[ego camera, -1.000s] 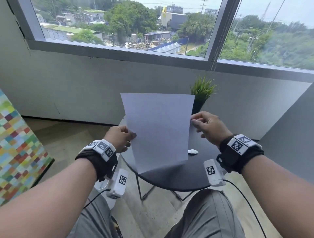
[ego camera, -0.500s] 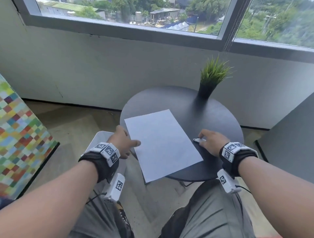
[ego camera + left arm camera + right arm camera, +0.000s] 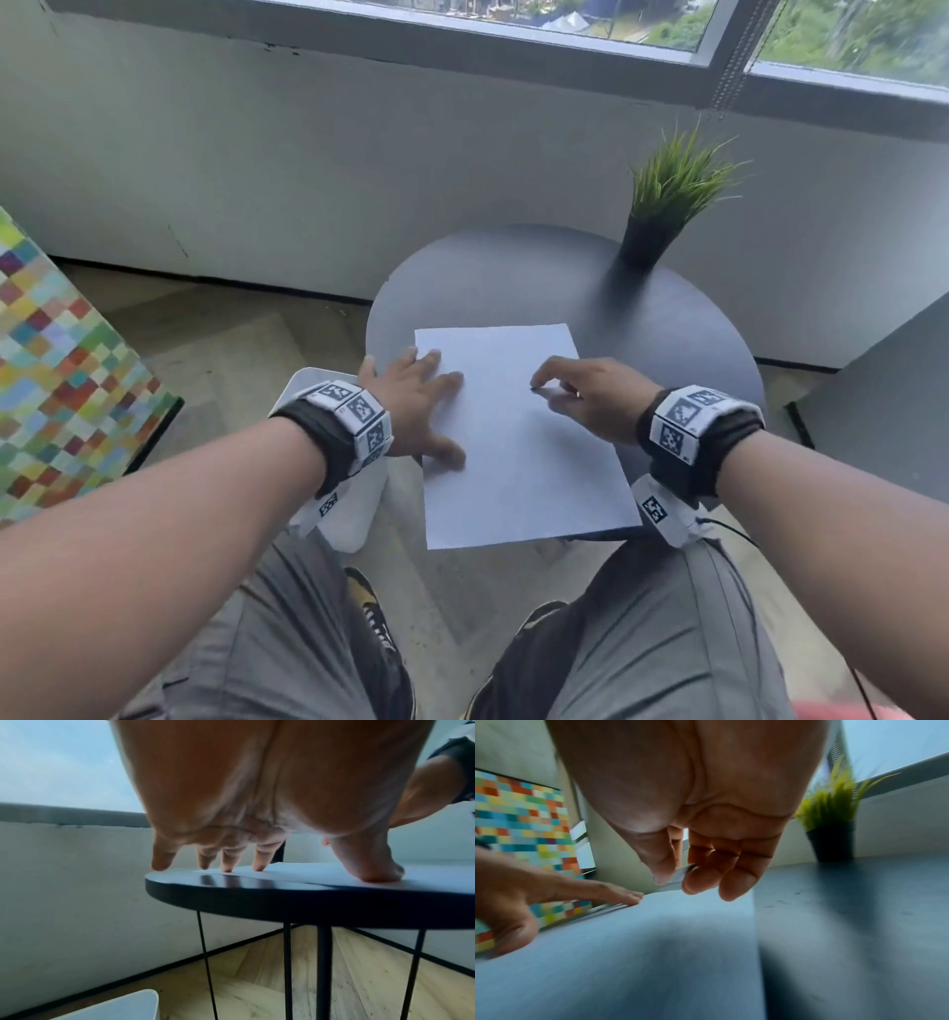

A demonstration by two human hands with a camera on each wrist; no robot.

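Key relation: the sheet (image 3: 518, 437) lies flat on the round table (image 3: 667, 329). Its long axis runs away from you, skewed a little, and the near end hangs past the table's near rim. Both hands are over the far half.

Your left hand (image 3: 411, 406) is on the left long edge, palm down, fingers (image 3: 258, 860) straight and spread. The left wrist view shows the thumb and at least two fingertips on the paper and the little finger off it on bare tabletop. It grips nothing and only pins the sheet.

Your right hand (image 3: 590, 398) comes in from the right edge and hovers over the sheet's upper middle, knuckles up, fingers curled and aimed left and down. Thumb and forefinger pinch a small object (image 3: 680, 875) (thin, greyish, too blurred to name). The other fingers tuck under.

- The target surface is directly below and slightly left of the pinched tip, so I'd expect a short drop, not a reach.
- The right hand is nearer the working spot. The left is the clamp.
- I can't tell whether the tip touches paper yet. The right wrist view suggests a gap.
- Judgement: the unsupported near end could flex or pivot if you load it, so keep the work on the far part backed by the table.

The plant pot (image 3: 642, 246) is at the far right of the table, well apart from both hands.
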